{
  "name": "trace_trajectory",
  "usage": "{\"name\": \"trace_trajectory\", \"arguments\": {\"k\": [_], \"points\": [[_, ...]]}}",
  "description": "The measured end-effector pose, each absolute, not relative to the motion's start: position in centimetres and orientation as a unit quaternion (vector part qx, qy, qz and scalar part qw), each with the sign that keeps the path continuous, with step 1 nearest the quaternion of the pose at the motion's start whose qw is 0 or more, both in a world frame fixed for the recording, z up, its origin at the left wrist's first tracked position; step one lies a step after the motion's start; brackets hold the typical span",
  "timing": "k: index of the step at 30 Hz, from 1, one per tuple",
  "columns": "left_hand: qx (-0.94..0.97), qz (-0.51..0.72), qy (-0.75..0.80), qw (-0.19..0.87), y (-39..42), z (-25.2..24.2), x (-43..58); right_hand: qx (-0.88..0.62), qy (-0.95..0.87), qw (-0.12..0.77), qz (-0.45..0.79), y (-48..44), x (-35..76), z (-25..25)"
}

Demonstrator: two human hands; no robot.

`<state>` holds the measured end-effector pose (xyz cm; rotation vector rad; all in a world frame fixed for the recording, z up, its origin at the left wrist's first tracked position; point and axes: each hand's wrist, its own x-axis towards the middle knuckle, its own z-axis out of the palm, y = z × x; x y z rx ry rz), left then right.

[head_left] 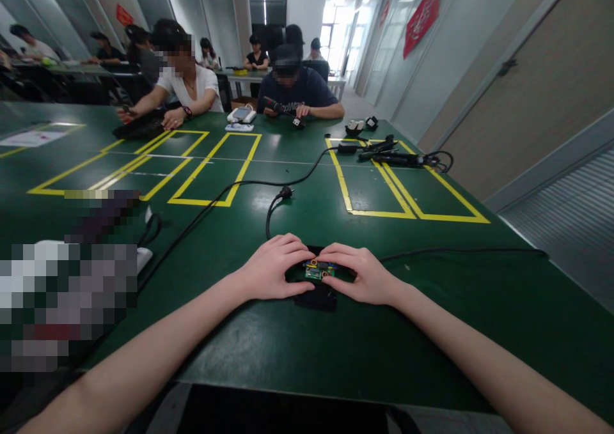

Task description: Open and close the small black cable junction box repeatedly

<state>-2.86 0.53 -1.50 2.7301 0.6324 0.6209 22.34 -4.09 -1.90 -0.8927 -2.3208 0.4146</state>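
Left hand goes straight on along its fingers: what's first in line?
Likely the circuit board, right at the left hand's fingertips; actual contact is hard to judge at this depth. The right hand faces it from the opposite side.

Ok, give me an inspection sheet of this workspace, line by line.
Surface: dark green table, marked with yellow tape.
Job's things: circuit board with exposed components; black piece beside it.
Clutter: black cord bundle, far right; pixelated items, left, unidentifiable.
Grips: left grip and right grip hold the board from opposite sides.
Cables: unconnected black plug beyond the grips; long cord crossing the table.
Surroundings: person in white and person in dark blue seated opposite; red banner, right.
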Motion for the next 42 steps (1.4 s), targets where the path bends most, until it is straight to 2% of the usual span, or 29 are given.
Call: {"name": "trace_trajectory", "arguments": {"k": [11,17,20,28,42], "points": [[0.939,0.222,0.224,0.138,0.8,-1.5,-3.1,-0.364,-0.879,0.267,0.154,-4.1,22.1,-2.1],[0.925,0.257,0.221,0.169,1.2,-1.4,-3.4,-0.392,-0.863,0.275,0.157,-4.0,22.1,-2.2],[0.919,0.271,0.241,0.153,1.4,-1.6,-3.6,-0.404,-0.857,0.275,0.164,-3.9,22.1,-2.1],[0.915,0.218,0.277,0.195,1.1,-1.4,-3.6,-0.415,-0.854,0.277,0.145,-3.8,22.1,-2.1],[0.915,0.209,0.315,0.142,1.8,-1.9,-3.8,-0.442,-0.837,0.3,0.124,-3.6,21.9,-2.5]]}}
